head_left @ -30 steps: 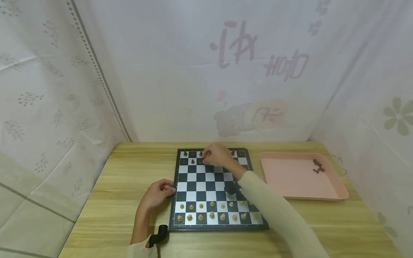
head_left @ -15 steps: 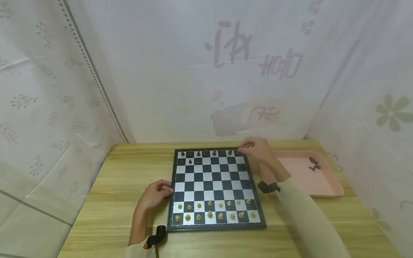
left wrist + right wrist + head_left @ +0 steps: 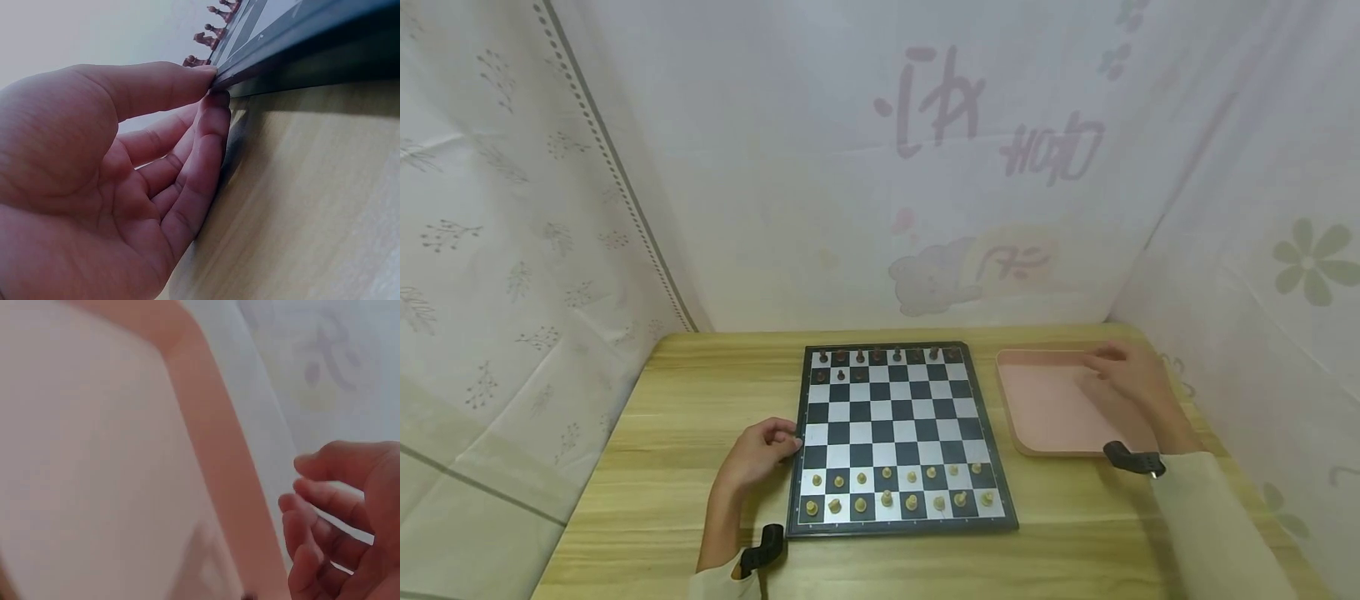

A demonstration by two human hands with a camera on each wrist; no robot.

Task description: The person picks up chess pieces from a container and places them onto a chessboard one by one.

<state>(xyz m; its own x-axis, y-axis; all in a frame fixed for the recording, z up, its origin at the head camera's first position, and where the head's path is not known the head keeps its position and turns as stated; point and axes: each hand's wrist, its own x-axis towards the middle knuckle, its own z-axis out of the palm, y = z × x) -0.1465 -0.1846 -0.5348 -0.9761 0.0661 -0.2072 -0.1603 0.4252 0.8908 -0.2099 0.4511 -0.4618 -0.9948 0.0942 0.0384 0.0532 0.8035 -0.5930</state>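
Observation:
A black-framed chessboard [image 3: 893,410] lies on the table. My left hand [image 3: 756,454] pinches its left edge, thumb on top and fingertips below, as the left wrist view shows at the board's rim [image 3: 275,59]. My right hand [image 3: 1131,379] hovers over the right part of the pink tray [image 3: 1045,408], fingers loosely bent and holding nothing in the right wrist view. Dark brown chess pieces [image 3: 877,357] fill the board's far row, with three pawns [image 3: 841,376] in front at the left. The dark pieces inside the tray are hidden behind the right hand.
Cream-coloured chess pieces [image 3: 886,498] stand in two rows along the board's near side. A wooden table [image 3: 715,375] carries board and tray. Patterned white curtains [image 3: 820,167] hang behind and at both sides.
My right hand has swung from the board's far rows, past its far right corner, rightward to above the tray. A third dark pawn stands uncovered. The left hand keeps its hold on the edge.

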